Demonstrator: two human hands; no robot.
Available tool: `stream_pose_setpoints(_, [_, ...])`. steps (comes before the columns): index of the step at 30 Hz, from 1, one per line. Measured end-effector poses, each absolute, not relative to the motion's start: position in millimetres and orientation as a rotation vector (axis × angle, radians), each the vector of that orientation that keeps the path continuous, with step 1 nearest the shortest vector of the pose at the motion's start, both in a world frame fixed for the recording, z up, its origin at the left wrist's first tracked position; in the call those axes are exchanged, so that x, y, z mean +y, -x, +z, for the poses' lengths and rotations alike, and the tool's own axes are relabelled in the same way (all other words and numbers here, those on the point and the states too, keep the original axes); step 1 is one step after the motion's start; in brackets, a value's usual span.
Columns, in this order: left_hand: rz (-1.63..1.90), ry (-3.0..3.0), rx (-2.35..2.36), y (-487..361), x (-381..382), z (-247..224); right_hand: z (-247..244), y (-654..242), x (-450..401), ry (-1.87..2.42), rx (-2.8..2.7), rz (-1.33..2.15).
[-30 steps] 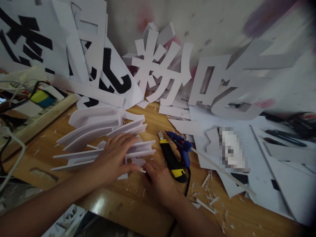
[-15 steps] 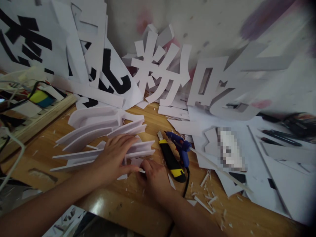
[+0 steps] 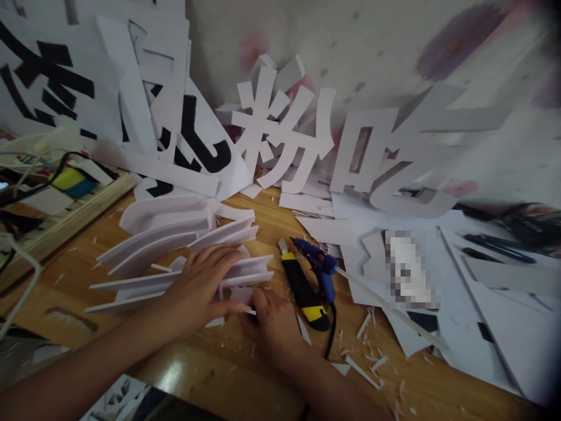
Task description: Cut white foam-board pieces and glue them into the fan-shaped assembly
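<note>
My left hand (image 3: 197, 283) lies over a white foam-board character (image 3: 239, 276) with upright side walls, its fingers across the far side and its thumb on the near side. Beside that thumb, my right hand (image 3: 274, 321) is closed, fingertips together on a small white strip (image 3: 250, 311) at the character's lower edge. Most of the strip is hidden by the fingers. A black-and-yellow utility knife (image 3: 302, 292), blade out, rests just right of my right hand. Next to it lies a blue hot glue gun (image 3: 322, 263) with a long glue stick (image 3: 385, 301) in its back.
Cut white characters (image 3: 284, 123) lean on the wall behind. Curved foam-board pieces (image 3: 170, 222) lie beyond my left hand. A wooden board (image 3: 105, 202) with cables and tools stands left. Paper sheets (image 3: 473, 316) and pens (image 3: 495, 245) are at right, with scraps (image 3: 363, 371) on the table.
The view has shifted slightly, so the scene sits a little lower. Both hands keep nearly the same place on the character. The knife and glue gun have not moved on the table.
</note>
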State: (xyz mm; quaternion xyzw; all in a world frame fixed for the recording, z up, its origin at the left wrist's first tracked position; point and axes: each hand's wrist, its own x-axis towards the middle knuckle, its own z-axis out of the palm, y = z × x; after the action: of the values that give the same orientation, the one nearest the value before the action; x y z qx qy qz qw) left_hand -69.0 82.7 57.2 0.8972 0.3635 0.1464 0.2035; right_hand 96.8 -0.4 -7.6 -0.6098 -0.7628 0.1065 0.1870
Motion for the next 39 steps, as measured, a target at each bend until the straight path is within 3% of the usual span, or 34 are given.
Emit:
stream_pose_setpoints(27, [0.347, -2.452, 1.028, 69, 85, 60, 0, -97, 0, 1.711, -2.147, 0.325])
stream_pose_setpoints(34, [0.394, -2.087, 1.042, 73, 87, 87, 18, -115, -7, 1.501, -2.040, 0.600])
stream_pose_setpoints(39, [0.475, -1.908, 1.201, 80, 95, 109, 39, -130, -11, 1.481, -1.982, 0.598])
